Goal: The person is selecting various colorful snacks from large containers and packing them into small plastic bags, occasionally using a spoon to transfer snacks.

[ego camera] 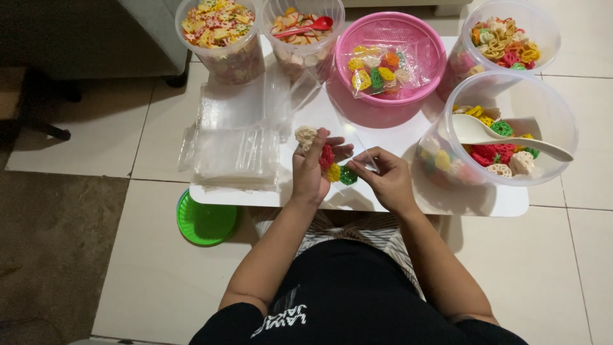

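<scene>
My left hand (311,171) grips a small clear plastic bag (348,156) holding several coloured flower-shaped crackers (331,167): white, red, yellow and green. My right hand (386,177) pinches the bag's open edge from the right. Both hands hover over the near part of a low white table (498,203). To the right stands a clear tub (511,128) of mixed crackers with a white scoop (504,135) lying in it.
A pink basket (391,57) at the back holds a filled bag of crackers. Three more clear tubs (220,35) (303,32) (507,38) of snacks line the rear. A stack of empty clear bags (236,144) lies left. A green lid (205,220) rests on the tiled floor.
</scene>
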